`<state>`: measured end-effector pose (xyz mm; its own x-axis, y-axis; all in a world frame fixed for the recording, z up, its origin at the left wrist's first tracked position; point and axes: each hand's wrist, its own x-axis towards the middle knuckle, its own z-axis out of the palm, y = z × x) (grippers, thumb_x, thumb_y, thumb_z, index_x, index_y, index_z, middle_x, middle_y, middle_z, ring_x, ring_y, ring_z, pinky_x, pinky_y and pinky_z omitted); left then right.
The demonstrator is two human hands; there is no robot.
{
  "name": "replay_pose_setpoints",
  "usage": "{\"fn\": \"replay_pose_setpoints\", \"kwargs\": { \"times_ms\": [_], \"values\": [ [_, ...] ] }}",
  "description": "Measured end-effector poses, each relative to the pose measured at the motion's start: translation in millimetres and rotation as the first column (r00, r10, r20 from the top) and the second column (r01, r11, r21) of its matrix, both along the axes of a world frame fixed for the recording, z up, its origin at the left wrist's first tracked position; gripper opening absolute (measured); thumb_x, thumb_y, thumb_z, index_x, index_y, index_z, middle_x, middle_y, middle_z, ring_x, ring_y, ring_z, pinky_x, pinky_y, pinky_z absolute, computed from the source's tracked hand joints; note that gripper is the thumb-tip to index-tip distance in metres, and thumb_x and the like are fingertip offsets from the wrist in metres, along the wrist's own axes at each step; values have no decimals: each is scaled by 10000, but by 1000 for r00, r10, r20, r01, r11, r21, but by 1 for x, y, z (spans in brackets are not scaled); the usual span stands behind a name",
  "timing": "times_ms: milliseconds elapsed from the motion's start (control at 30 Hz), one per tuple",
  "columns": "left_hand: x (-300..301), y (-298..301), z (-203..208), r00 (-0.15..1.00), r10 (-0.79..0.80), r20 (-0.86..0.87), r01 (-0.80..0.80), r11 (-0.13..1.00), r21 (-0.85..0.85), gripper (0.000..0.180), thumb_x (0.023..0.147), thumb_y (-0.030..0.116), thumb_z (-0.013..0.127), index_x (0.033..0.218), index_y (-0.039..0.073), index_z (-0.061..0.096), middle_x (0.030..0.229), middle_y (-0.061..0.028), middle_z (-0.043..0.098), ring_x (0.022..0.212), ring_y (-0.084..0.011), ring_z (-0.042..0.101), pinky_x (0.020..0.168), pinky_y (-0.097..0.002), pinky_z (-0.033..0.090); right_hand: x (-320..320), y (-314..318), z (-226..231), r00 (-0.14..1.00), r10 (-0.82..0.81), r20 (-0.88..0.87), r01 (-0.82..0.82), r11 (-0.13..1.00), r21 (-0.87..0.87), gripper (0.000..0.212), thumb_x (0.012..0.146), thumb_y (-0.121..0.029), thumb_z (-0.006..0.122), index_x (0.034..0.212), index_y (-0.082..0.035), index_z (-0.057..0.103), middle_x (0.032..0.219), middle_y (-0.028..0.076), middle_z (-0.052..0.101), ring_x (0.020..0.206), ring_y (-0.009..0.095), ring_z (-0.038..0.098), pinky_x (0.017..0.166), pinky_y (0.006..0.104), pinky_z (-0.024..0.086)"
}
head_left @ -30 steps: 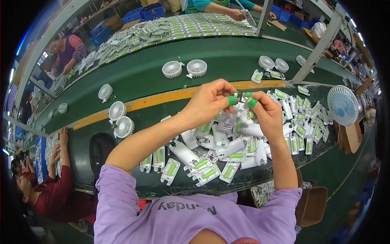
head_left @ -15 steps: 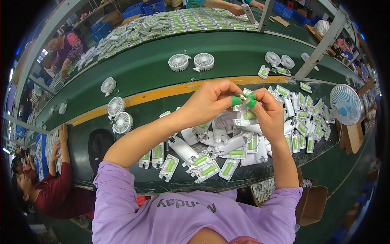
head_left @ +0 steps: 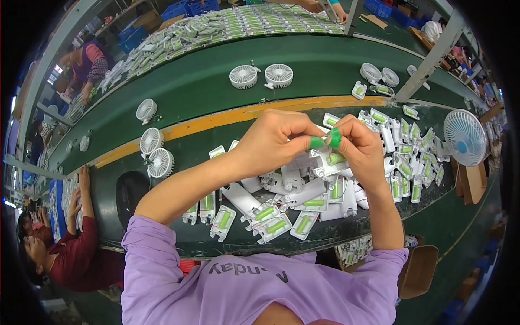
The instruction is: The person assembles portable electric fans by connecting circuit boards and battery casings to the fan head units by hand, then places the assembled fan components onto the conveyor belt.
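My left hand (head_left: 279,138) and my right hand (head_left: 360,151) meet above a heap of white plastic handle parts (head_left: 303,192). Green tape wraps some of the fingertips. Both hands pinch at one small pale piece, too small and covered to name. Just under the fingertips is a white handle shell (head_left: 327,163) with a green battery cell and a thin red wire. Whether my right fingers also grip this shell cannot be made out. More shells with green cells (head_left: 273,226) lie along the near edge of the bench.
White fan heads (head_left: 279,76) lie on the green belt (head_left: 200,86) beyond the yellow strip (head_left: 216,120). Two more fan heads (head_left: 161,162) lie left, near a black object (head_left: 131,197). An upright fan (head_left: 464,137) stands right, above a cardboard box (head_left: 471,181). Co-workers are at left and far side.
My hands have drawn closer together at the fingertips, and the metallic bit seen between them before is now mostly covered. Fan heads on the far belt appear slightly farther right.
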<state>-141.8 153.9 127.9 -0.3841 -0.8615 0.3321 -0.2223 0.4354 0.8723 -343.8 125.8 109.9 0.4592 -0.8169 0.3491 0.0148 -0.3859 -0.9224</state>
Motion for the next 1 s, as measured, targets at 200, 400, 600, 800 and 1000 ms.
{"fn": "replay_pose_setpoints", "kwargs": {
  "times_ms": [200, 400, 600, 800, 1000],
  "values": [
    [2, -12, -6, 984, 7, 175, 5, 997, -71, 116, 817, 39, 590, 906, -2, 653, 766, -49, 638, 673, -86, 569, 593, -229, 445, -3, -19, -4, 977, -1, -212, -12, 998, -57, 110, 807, -83, 610, 763, 4, 559, 740, 29, 545, 682, 99, 508, 594, 225, 402],
    [30, -97, -51, 983, 136, 125, -145, 987, 71, 228, 838, 122, 577, 1024, -9, 597, 919, -108, 651, 808, -173, 615, 740, -272, 470, 4, -95, 2, 982, -23, -188, 73, 962, 263, 143, 839, -171, 617, 812, -32, 599, 686, -23, 575, 578, 29, 480, 517, 195, 386],
    [77, -153, -106, 709, 275, 649, 38, 904, -425, 269, 732, 31, 536, 990, 42, 612, 1022, -86, 621, 914, -280, 575, 788, -385, 464, -10, -176, -25, 968, -247, 36, 221, 917, 334, 146, 871, -171, 582, 876, -26, 599, 757, 2, 590, 663, 48, 516, 592, 198, 418],
    [54, -170, -133, 632, 200, 749, 204, 889, -410, 292, 769, 44, 491, 1049, 21, 572, 1131, -112, 559, 987, -292, 540, 827, -366, 456, -22, -202, -45, 918, -383, -100, 391, 917, 78, 240, 879, -129, 544, 1085, -10, 579, 983, 47, 621, 918, 113, 555, 834, 250, 418],
    [72, -172, -122, 517, 175, 838, 149, 945, -290, 260, 764, 47, 486, 1012, 5, 552, 992, -150, 542, 951, -305, 537, 781, -372, 458, -76, -166, -63, 730, -247, -637, 280, 959, -50, 226, 817, -21, 523, 1033, 1, 585, 896, 57, 617, 835, 104, 538, 780, 252, 425]
  ]
}}
